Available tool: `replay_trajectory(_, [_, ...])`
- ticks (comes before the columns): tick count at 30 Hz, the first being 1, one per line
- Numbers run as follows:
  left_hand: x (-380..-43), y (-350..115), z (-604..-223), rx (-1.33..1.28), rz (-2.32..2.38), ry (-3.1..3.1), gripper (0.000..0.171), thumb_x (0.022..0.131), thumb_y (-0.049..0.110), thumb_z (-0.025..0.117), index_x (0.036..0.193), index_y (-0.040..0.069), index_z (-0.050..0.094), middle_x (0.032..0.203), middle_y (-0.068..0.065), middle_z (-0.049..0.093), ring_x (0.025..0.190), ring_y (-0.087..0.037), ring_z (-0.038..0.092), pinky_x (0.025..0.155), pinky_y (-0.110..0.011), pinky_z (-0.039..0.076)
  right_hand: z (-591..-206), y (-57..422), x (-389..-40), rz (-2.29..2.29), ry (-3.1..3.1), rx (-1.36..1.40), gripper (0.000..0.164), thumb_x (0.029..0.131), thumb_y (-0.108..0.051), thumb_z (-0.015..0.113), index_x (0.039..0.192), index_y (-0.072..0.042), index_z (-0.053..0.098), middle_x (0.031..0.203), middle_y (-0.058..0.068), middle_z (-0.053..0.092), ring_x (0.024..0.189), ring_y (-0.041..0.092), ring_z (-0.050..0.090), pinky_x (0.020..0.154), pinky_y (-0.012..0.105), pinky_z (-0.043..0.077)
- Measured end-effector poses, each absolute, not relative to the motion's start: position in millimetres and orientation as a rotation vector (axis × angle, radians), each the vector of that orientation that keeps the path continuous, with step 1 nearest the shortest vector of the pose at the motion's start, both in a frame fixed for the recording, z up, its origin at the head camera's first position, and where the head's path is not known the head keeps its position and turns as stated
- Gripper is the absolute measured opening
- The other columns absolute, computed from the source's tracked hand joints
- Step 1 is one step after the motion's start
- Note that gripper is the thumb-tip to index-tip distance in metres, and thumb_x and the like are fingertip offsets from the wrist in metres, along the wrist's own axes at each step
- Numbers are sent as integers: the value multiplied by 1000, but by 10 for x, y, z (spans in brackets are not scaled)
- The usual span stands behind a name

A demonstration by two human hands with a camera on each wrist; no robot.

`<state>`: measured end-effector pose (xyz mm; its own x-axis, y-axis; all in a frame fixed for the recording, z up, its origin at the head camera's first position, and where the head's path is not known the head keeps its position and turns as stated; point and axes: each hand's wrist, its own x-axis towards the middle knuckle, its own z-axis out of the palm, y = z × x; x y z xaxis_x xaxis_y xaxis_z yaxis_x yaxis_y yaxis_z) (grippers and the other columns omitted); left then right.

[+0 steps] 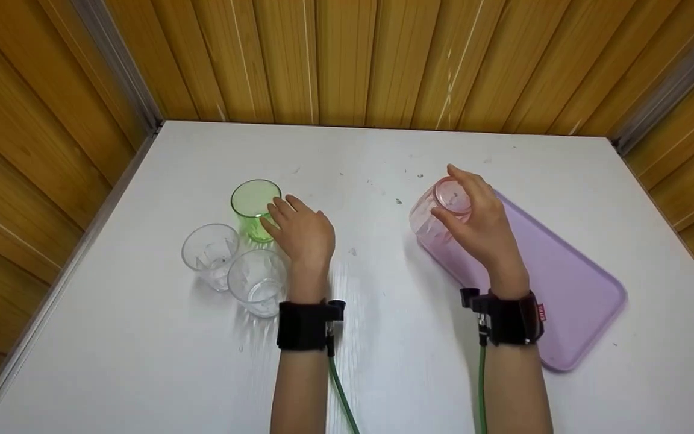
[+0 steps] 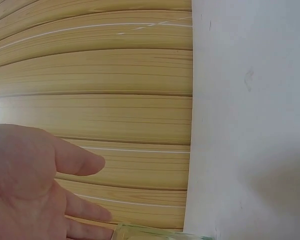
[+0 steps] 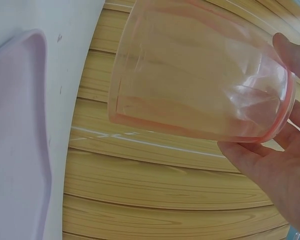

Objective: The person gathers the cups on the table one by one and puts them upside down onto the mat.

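With the fingers and thumb of my right hand (image 1: 484, 228) I grip a pink transparent tumbler (image 1: 424, 218) near its base. The tumbler is upside down, mouth facing the table, over the far-left end of a purple tray (image 1: 570, 295). The right wrist view shows the pink tumbler (image 3: 190, 75) from the side, with a gap between its mouth and the tray (image 3: 15, 135). My left hand (image 1: 306, 236) has its fingers extended beside a green tumbler (image 1: 255, 202), overlapping its right edge in the head view. This green tumbler stands upright, mouth up.
Two clear tumblers, one at the left (image 1: 208, 250) and one nearer me (image 1: 256, 280), stand close to the green one. A white table (image 1: 377, 337) carries everything. Wood-patterned panels (image 1: 347, 60) rise behind and at both sides. Green cables (image 1: 341, 386) trail from the wrist cameras.
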<state>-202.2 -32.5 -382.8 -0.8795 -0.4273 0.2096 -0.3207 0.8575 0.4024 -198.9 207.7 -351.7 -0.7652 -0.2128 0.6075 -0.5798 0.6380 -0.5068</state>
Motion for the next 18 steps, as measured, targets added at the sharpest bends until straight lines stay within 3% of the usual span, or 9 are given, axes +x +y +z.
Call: replay_trajectory(18, [-1996,-324,-3796,563,-465,-2779,57,89,28,52,131,-8,40,137,-27,36,129,-40,30,105,-55,19,-3498,2115,-1979,974,-2377,593,63,74,-8,74,130,2,45,124,18,53,118,29,47,102,44,32])
